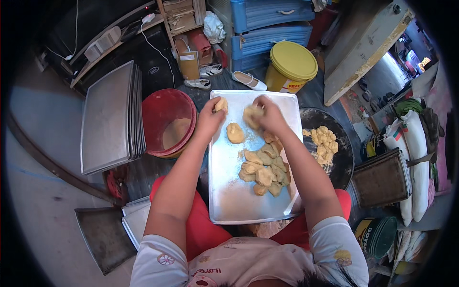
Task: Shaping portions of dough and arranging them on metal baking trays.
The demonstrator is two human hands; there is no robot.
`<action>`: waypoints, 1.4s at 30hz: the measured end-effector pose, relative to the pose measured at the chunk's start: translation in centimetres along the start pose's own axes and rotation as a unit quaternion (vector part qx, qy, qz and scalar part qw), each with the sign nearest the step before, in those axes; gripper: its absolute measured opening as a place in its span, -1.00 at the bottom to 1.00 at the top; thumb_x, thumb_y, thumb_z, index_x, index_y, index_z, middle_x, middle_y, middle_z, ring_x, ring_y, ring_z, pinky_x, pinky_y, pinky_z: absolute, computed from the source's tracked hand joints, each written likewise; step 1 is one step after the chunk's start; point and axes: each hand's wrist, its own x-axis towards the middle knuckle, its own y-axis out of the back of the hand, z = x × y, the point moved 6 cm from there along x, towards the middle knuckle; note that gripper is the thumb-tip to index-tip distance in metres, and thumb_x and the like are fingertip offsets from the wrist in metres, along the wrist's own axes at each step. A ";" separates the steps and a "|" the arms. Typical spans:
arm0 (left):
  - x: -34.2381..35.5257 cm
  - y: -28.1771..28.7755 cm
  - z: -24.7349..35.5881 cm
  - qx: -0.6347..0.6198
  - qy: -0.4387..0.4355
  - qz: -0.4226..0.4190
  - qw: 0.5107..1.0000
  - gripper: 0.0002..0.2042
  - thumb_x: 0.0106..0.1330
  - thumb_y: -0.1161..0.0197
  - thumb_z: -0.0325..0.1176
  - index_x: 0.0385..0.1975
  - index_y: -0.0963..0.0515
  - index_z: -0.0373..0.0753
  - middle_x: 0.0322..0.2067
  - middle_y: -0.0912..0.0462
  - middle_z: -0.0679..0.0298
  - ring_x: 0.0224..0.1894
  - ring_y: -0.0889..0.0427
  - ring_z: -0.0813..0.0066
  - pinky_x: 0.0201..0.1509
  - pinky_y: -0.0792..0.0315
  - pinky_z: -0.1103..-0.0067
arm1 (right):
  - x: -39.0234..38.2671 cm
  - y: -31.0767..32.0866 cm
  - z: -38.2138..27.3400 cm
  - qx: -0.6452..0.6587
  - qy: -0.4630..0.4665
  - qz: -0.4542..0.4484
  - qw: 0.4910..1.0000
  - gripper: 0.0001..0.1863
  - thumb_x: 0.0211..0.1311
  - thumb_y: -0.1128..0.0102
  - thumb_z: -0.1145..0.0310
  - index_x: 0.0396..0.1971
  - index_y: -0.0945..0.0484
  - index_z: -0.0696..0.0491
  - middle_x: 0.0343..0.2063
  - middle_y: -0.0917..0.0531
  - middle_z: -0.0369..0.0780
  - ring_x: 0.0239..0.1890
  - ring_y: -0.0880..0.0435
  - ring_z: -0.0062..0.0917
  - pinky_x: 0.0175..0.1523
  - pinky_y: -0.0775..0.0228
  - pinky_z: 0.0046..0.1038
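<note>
My left hand (213, 117) grips a pale dough piece (221, 104) at the upper left of a metal tray (228, 201), which sits in front of me. My right hand (268, 113) is closed on another dough piece (251, 116), slightly blurred, at the tray's upper right. Between and a little below the hands lies a single flattened dough lump (234, 133). A heap of several beige and greyish dough pieces (264, 176) covers the middle and right of the tray.
Stacked trays (107, 117) and a red bucket (166, 100) stand left. A black pan with dough clumps (326, 146) is right. Behind are a yellow bucket (292, 62), blue drawers (265, 12) and shoes (248, 80). Sacks (420, 177) and dark trays (380, 182) stand far right.
</note>
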 end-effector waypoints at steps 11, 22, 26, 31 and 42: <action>-0.6 -1.6 1.9 0.306 -0.134 -0.038 0.942 -0.65 0.08 -0.23 -0.50 -0.07 -0.55 -0.23 -0.14 -0.47 0.01 -0.15 -0.54 0.08 -0.03 -0.42 0.42 | 2.6 -2.2 0.5 -0.143 -0.001 0.026 0.989 -0.40 -0.02 -0.27 0.45 0.13 -0.39 0.06 -0.07 -0.49 -0.07 -0.02 -0.48 -0.18 0.09 -0.34 -0.36; -0.5 -1.6 1.6 0.292 -0.162 0.033 0.942 -0.66 0.12 -0.22 -0.46 -0.05 -0.54 -0.19 -0.05 -0.45 0.02 -0.08 -0.50 0.04 0.01 -0.40 0.38 | -1.5 -3.5 -3.0 0.000 0.040 -0.057 0.998 -0.61 -0.06 -0.28 0.40 -0.14 -0.49 0.07 -0.09 -0.43 -0.09 -0.03 -0.48 -0.18 0.06 -0.33 -0.32; -0.5 -2.5 1.5 0.419 -0.196 -0.035 0.886 -0.66 0.17 -0.15 -0.41 -0.02 -0.52 -0.13 0.02 -0.43 0.07 0.01 -0.45 0.08 0.05 -0.35 0.33 | -3.6 -5.5 -2.7 -0.066 0.108 -0.152 0.980 -0.58 -0.20 -0.35 0.39 -0.21 -0.52 0.04 -0.25 -0.52 -0.11 -0.10 -0.51 -0.18 0.04 -0.34 -0.34; -1.6 -3.5 2.5 0.476 -0.208 -0.018 0.854 -0.66 0.19 -0.13 -0.39 -0.01 -0.52 -0.10 0.07 -0.42 0.14 0.13 -0.35 0.14 0.13 -0.24 0.29 | -0.5 1.8 0.4 0.030 0.028 0.123 0.992 -0.67 -0.15 -0.28 0.50 -0.25 -0.57 0.09 -0.18 -0.56 -0.08 -0.06 -0.52 -0.21 0.04 -0.35 -0.34; -4.0 -6.5 2.7 0.551 -0.216 -0.178 0.786 -0.60 0.28 -0.06 -0.14 0.07 -0.44 -0.16 0.28 -0.22 0.26 0.39 0.04 0.17 0.32 0.16 0.07 | -1.1 3.9 2.2 -0.110 -0.050 -0.015 0.992 -0.60 -0.23 -0.40 0.28 -0.28 -0.58 0.05 -0.32 -0.54 -0.13 -0.21 -0.56 -0.27 -0.09 -0.40 -0.37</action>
